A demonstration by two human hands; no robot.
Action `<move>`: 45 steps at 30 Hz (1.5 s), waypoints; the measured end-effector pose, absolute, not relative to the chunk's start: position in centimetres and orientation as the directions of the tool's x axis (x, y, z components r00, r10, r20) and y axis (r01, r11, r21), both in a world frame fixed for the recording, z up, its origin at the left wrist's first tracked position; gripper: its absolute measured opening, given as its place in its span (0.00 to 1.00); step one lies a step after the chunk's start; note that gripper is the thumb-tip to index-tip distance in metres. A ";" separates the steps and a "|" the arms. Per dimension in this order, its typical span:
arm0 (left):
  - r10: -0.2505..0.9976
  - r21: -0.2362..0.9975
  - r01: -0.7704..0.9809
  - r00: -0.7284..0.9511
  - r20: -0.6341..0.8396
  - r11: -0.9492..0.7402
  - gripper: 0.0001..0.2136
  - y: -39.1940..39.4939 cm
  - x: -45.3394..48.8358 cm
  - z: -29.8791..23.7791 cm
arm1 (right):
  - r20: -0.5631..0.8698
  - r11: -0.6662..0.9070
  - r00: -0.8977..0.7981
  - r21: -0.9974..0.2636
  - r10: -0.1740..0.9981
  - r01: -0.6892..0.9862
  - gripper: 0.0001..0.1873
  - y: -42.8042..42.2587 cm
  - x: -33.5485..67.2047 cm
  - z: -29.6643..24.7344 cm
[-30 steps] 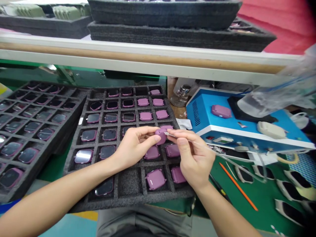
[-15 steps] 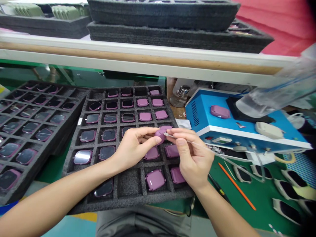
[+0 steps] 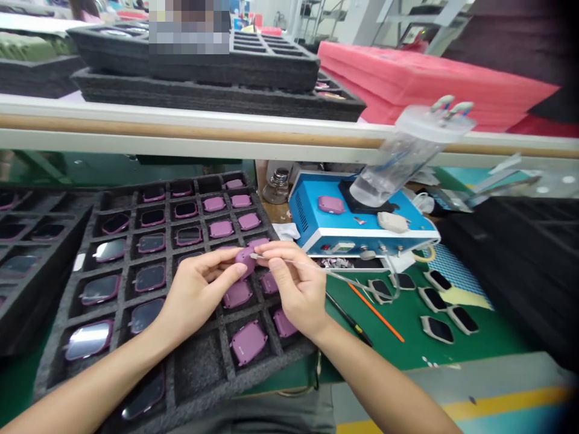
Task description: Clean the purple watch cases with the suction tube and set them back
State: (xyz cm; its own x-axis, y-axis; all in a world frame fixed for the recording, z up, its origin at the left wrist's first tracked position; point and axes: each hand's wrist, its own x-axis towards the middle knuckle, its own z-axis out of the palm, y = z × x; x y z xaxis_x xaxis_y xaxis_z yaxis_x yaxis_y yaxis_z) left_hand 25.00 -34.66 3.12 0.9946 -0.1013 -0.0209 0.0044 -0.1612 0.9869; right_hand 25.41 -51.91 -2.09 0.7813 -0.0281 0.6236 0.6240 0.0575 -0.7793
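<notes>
My left hand (image 3: 199,289) pinches a small purple watch case (image 3: 246,260) above the black foam tray (image 3: 190,367). My right hand (image 3: 296,283) is closed on a thin clear-tubed nozzle (image 3: 262,257), whose tip touches the case. The tube trails right toward the blue machine (image 3: 362,226). In the tray's compartments lie several purple cases, some back up like the one (image 3: 248,342) near the front, others screen up.
A second foam tray (image 3: 27,241) sits at the left. A purple case (image 3: 331,204) and a clear jar (image 3: 398,160) rest on the blue machine. Loose screens (image 3: 436,328), an orange stick (image 3: 375,312) and a black pen lie on the green mat. Stacked trays fill the shelf above.
The view has swung to the right and up, so more of the right bench and shelf shows. Both hands keep the same hold on the case and nozzle.
</notes>
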 end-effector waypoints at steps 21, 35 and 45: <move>-0.055 0.967 0.021 0.998 -0.037 -0.254 0.26 -34.7 25.0 3.7 | 0.626 0.109 0.779 -0.772 -0.037 0.626 0.08 -51.7 25.9 -1.9; -0.055 0.967 0.032 0.997 -0.048 -0.254 0.27 -34.5 25.1 3.5 | 0.617 0.090 0.786 -0.781 -0.037 0.618 0.08 -51.7 25.9 -1.9; -0.081 0.974 0.024 0.996 -0.043 -0.227 0.25 -34.6 25.1 3.5 | 0.612 0.090 0.790 -0.785 -0.033 0.613 0.08 -51.7 25.7 -2.0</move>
